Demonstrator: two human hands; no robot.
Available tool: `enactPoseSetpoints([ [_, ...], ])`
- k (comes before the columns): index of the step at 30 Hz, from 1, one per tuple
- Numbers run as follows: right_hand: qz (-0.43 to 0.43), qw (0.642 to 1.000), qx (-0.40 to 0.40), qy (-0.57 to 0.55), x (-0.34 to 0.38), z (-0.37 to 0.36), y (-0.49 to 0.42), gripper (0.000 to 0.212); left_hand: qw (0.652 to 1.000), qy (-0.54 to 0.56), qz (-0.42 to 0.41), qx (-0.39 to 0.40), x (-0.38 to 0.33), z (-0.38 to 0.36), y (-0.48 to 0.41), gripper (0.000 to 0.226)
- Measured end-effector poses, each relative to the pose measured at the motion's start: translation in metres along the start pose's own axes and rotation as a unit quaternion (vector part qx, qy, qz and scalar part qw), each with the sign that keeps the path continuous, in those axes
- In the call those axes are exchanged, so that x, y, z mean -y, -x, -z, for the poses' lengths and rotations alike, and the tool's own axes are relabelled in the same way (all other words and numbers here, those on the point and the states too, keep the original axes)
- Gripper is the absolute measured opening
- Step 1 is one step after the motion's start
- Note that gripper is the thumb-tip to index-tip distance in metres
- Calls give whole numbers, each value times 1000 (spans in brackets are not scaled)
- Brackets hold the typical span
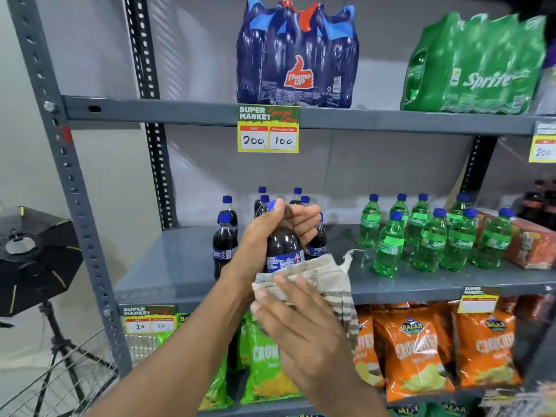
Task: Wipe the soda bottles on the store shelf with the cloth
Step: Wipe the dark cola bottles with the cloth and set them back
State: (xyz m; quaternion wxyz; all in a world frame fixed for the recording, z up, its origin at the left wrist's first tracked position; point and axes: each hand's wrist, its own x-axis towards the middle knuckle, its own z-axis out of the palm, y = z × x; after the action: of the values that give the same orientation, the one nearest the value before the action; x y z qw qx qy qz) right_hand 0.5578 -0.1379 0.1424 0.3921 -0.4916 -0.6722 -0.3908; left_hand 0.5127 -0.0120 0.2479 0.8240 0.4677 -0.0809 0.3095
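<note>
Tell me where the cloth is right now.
In the head view the cloth is at centre frame, pressed by the right hand against the lower part of the dark soda bottle that the left hand grips.

Two bare forearms, no sleeves, left hand (272,236), right hand (304,323)

The left hand (270,236) reaches up from the lower left on a bare forearm, fingers curled around what it grips, thumb raised. Just below that grip, the right hand (301,323) lies flat, fingers (272,296) spread, pressing against what it holds.
</note>
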Motion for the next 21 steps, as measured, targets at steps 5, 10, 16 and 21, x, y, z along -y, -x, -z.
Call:
enactPoseSetpoints([
  [5,-51,996,-57,-39,2,-4,5,35,1000,-19,-8,6,5,1,-1,41],
  [10,-252,936,-174,-173,4,1,1,37,998,-49,-27,-2,5,6,0,38],
  [16,-365,891,-182,-199,-11,17,1,31,962,-251,-47,-95,5,19,-7,30],
  [21,-349,912,-156,-148,-21,24,18,33,902,-390,-27,-184,13,35,-20,23],
])
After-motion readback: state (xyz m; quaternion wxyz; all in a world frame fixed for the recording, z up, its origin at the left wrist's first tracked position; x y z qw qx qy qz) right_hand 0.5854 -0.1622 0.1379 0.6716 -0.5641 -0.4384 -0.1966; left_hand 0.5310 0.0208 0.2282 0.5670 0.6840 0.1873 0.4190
